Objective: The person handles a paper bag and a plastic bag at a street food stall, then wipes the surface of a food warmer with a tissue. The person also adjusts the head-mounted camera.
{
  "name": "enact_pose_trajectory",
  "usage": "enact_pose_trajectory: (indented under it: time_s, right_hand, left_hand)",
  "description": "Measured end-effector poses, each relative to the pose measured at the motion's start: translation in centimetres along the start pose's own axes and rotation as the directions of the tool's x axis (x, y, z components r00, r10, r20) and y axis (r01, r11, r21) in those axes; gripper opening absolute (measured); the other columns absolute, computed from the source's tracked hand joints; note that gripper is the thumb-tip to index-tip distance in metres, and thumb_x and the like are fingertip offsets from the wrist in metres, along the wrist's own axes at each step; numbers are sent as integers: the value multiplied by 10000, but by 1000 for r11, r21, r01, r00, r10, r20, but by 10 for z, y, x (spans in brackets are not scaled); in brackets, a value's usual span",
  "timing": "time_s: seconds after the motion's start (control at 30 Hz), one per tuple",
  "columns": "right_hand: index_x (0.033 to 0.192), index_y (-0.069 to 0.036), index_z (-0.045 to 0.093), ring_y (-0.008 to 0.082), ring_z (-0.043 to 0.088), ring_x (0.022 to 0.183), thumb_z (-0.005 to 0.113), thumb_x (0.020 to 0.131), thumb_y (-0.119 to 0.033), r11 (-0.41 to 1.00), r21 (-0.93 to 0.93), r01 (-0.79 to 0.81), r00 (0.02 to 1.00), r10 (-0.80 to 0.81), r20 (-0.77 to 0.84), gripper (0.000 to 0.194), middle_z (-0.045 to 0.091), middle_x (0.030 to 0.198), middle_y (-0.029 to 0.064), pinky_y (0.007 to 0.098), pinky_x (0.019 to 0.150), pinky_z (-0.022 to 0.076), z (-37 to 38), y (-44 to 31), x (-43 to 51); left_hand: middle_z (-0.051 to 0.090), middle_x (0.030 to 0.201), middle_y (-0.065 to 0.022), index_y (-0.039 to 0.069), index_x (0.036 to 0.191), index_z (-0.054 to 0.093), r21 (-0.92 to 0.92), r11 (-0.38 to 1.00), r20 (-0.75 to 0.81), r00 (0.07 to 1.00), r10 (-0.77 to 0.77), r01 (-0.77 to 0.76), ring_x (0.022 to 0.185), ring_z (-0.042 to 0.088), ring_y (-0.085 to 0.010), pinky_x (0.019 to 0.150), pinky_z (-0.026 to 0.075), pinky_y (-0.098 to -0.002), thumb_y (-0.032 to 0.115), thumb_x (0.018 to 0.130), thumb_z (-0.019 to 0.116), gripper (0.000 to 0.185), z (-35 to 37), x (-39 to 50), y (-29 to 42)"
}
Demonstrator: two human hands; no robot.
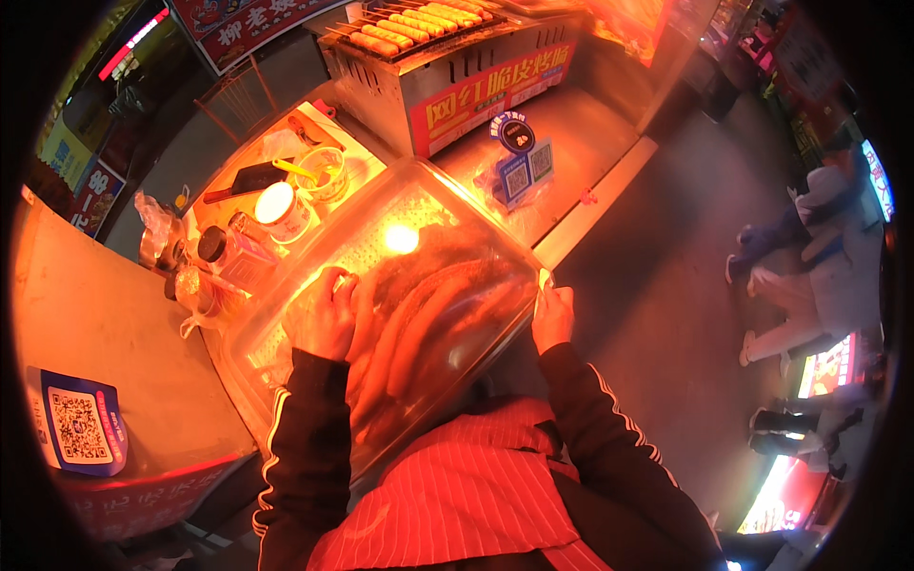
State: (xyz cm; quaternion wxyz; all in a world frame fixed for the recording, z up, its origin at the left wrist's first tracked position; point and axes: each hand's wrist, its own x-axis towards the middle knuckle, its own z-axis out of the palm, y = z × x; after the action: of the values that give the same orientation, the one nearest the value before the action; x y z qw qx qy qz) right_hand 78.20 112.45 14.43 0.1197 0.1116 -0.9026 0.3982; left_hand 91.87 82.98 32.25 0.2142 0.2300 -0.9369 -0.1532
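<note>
A large clear plastic lid (457,350) lies in front of me over a tray of long reddish-brown food pieces, probably sausages (407,321). Bright lamp glare reflects off the lid. On its left part rests my left hand (323,314), fingers curled; a small shiny bit shows by the thumb, but whether it grips a knob is hidden. At the lid's right corner, my right hand (554,314) pinches a pale cloth or tissue (544,284) against the edge.
Skewered sausages (414,27) lie on a metal grill (371,93) at the back. Payment code signs (527,171) stand on the counter. Left of the lid are a white tub (284,214), a tub with a yellow-handled utensil (323,175) and seasoning jars (235,257). People (792,300) are at right.
</note>
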Motion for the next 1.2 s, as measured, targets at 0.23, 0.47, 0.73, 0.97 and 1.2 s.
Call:
enact_pose_trajectory:
  time_s: [0.23, 0.47, 0.73, 0.97, 1.2]
  right_hand:
    - [1074, -70, 629, 340, 601, 800, 531, 963, -135, 998, 47, -49, 993, 43, 111, 163, 506, 938, 143, 426, 706, 492, 4, -53, -79]
    - [987, -64, 601, 406, 604, 797, 590, 880, -45, 977, 212, 36, 968, -87, 235, 109, 522, 938, 176, 444, 654, 499, 5, -124, -165]
    - [1023, -33, 587, 394, 618, 853, 542, 873, -8, 934, 323, 150, 836, -294, 463, 159, 541, 1031, 165, 435, 692, 534, 15, -160, -241]
    - [1030, -30, 599, 332, 624, 848, 574, 841, -24, 837, 544, 56, 654, -442, 614, 191, 567, 1033, 128, 382, 718, 532, 26, -155, -261]
    - [961, -56, 691, 239, 593, 763, 733, 775, -71, 780, 519, 349, 863, -484, 147, 191, 587, 843, 97, 327, 686, 495, -28, -157, -175]
  left_hand:
    - [664, 790, -182, 127, 931, 636, -18, 1000, 6, 1000, 6, -6, 773, 639, -388, 636, 469, -501, 336, 887, 606, 215, 2, 4, 1]
    - [682, 872, -191, 113, 964, 629, 7, 1000, 72, 997, -3, 2, 861, 640, -404, 716, 472, -529, 369, 890, 582, 270, 4, 5, -1]
    - [688, 931, -185, 117, 978, 645, 28, 1000, 89, 996, -5, 2, 887, 644, -399, 742, 482, -522, 398, 887, 587, 301, 14, 9, -7]
    - [692, 943, -177, 128, 1005, 656, 10, 1000, 84, 996, 24, -25, 909, 648, -386, 752, 487, -515, 397, 900, 568, 301, 30, 15, -17]
    - [692, 942, -166, 150, 993, 662, 57, 998, 57, 998, 26, -29, 910, 646, -380, 750, 484, -515, 395, 907, 556, 280, 18, 6, -13]
